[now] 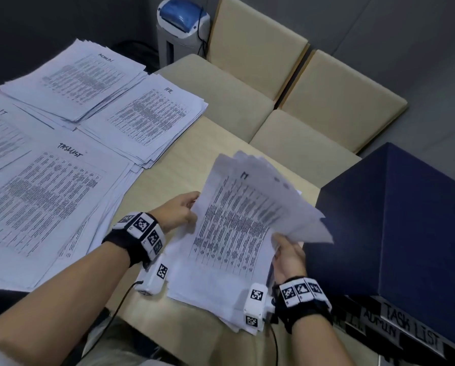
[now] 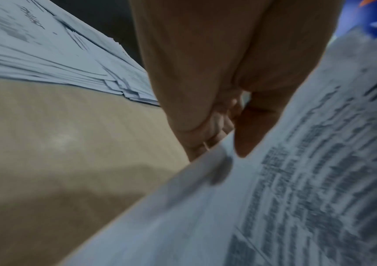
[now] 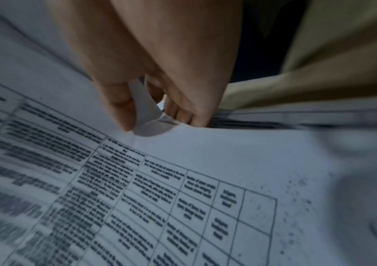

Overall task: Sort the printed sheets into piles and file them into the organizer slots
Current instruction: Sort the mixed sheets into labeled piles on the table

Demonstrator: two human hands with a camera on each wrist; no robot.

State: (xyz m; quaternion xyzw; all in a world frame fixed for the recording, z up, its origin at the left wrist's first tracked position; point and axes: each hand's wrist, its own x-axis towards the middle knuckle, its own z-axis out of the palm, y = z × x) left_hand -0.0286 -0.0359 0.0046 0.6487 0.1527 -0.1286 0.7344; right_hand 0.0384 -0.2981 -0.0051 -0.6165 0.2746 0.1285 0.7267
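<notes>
Both hands are on the unsorted stack [image 1: 221, 260], near the table [image 1: 184, 165] edge. The left hand [image 1: 178, 210] pinches the left margin of the top sheet [image 1: 234, 223], which is marked "IT"; the right hand [image 1: 287, 254] pinches lifted sheet corners at the stack's right side. The "IT" pile [image 1: 2, 138] lies well apart to the far left, beyond the "TASKLIST" pile [image 1: 49, 202]; the left hand is nearer. The sheet's long axis runs away from the person. The labelled organizer [image 1: 395, 233] stands just right.
</notes>
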